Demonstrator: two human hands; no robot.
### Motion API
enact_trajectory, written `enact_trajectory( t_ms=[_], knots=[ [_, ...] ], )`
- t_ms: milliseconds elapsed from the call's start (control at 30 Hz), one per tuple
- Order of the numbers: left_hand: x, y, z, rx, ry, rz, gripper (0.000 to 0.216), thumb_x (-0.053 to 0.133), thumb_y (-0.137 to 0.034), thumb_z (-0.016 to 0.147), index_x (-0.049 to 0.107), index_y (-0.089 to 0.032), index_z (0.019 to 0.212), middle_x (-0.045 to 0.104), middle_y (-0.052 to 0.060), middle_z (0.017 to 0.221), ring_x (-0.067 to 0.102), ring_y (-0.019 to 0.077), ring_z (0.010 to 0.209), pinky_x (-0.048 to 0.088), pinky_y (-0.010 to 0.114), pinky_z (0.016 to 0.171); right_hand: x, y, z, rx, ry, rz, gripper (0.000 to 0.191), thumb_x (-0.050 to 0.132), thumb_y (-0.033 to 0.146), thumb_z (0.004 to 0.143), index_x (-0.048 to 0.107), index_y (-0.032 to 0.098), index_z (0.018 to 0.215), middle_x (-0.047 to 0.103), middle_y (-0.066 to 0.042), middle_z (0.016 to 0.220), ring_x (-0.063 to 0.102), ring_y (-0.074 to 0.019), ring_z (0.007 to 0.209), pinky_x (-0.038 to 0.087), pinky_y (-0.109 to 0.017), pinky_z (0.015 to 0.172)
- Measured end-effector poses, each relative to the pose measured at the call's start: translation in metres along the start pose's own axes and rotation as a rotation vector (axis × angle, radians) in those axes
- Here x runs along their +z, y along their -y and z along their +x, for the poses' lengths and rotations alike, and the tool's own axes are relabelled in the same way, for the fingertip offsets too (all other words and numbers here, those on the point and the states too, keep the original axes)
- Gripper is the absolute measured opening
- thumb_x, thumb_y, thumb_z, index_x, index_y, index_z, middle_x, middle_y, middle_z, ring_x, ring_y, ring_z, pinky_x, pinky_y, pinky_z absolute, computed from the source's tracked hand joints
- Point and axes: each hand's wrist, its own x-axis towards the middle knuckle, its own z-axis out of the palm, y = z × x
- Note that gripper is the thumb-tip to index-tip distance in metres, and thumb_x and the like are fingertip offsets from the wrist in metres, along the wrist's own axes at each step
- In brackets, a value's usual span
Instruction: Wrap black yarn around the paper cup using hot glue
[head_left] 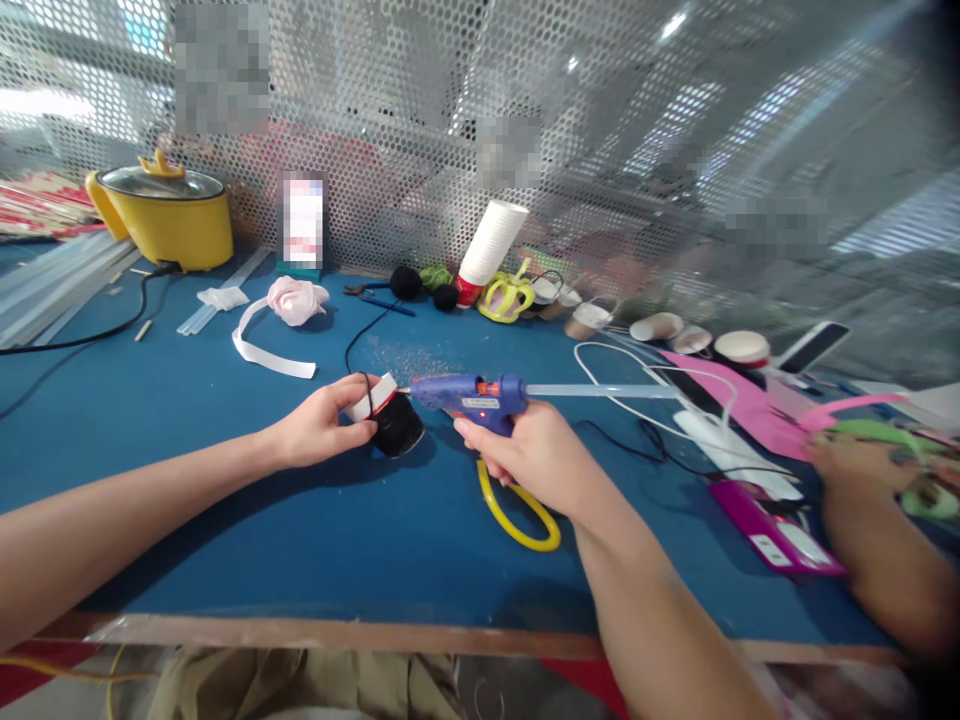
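My left hand (322,425) is closed around a small paper cup (384,413) wrapped in black material, tipped on its side on the blue table (187,480). My right hand (525,455) grips a blue hot glue gun (472,395) with a clear glue stick sticking out of its back. The gun's nozzle points left and touches or nearly touches the cup's rim. Yellow-handled scissors (517,520) lie under my right wrist.
A yellow pot (165,215), clear glue sticks (52,280), a white ribbon with a pink fabric flower (296,300), black pompoms (405,282), stacked cups (491,245), a pink phone (772,530) and pink paper (750,405) lie around. Another person's hand (870,465) works at the right.
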Motion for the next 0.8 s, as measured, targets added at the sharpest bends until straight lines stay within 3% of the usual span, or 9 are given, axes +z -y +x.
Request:
enact_trajectory(
  t_ms=[300, 500, 667, 733, 800],
  knots=[
    [0.000, 0.002, 0.000, 0.002, 0.000, -0.004, 0.005, 0.050, -0.019, 0.074, 0.052, -0.014, 0.077, 0.053, 0.008, 0.103, 0.052, 0.0189, 0.096, 0.038, 0.028, 0.088, -0.002, 0.007, -0.004, 0.031, 0.016, 0.039, 0.020, 0.056, 0.034, 0.073, 0.054, 0.016, 0.063, 0.047, 0.005, 0.036, 0.046, -0.0096, 0.032, 0.040, -0.021, 0.039],
    [0.000, 0.002, 0.000, 0.003, 0.000, -0.010, 0.004, 0.050, -0.015, 0.074, 0.052, -0.014, 0.076, 0.053, 0.009, 0.105, 0.052, 0.0195, 0.096, 0.039, 0.028, 0.087, -0.008, 0.002, 0.001, 0.059, 0.025, 0.236, 0.023, 0.058, 0.037, 0.072, 0.053, 0.016, 0.064, 0.046, 0.006, 0.038, 0.042, -0.0076, 0.034, 0.038, -0.021, 0.040],
    [0.001, -0.002, -0.001, 0.038, -0.024, 0.016, 0.006, 0.050, -0.017, 0.073, 0.048, -0.015, 0.068, 0.054, 0.011, 0.103, 0.052, 0.0212, 0.102, 0.038, 0.029, 0.090, -0.012, -0.024, 0.027, 0.037, -0.191, 0.443, 0.023, 0.064, 0.034, 0.066, 0.054, 0.015, 0.073, 0.056, 0.002, 0.057, 0.050, -0.0079, 0.047, 0.043, -0.021, 0.048],
    [0.001, -0.004, -0.001, 0.058, -0.028, 0.057, 0.007, 0.050, -0.016, 0.073, 0.047, -0.015, 0.067, 0.055, 0.011, 0.104, 0.051, 0.0217, 0.105, 0.039, 0.029, 0.091, -0.012, -0.037, 0.040, 0.092, -0.263, 0.325, 0.024, 0.062, 0.036, 0.069, 0.055, 0.014, 0.075, 0.059, -0.001, 0.064, 0.051, -0.0078, 0.051, 0.043, -0.020, 0.049],
    [0.001, -0.006, -0.002, 0.082, -0.036, 0.099, 0.006, 0.050, -0.015, 0.072, 0.047, -0.016, 0.067, 0.055, 0.012, 0.106, 0.050, 0.0220, 0.108, 0.039, 0.029, 0.092, -0.010, -0.049, 0.053, 0.168, -0.251, 0.149, 0.024, 0.054, 0.038, 0.075, 0.054, 0.014, 0.073, 0.059, -0.003, 0.066, 0.052, -0.0076, 0.050, 0.043, -0.019, 0.047]
  ],
)
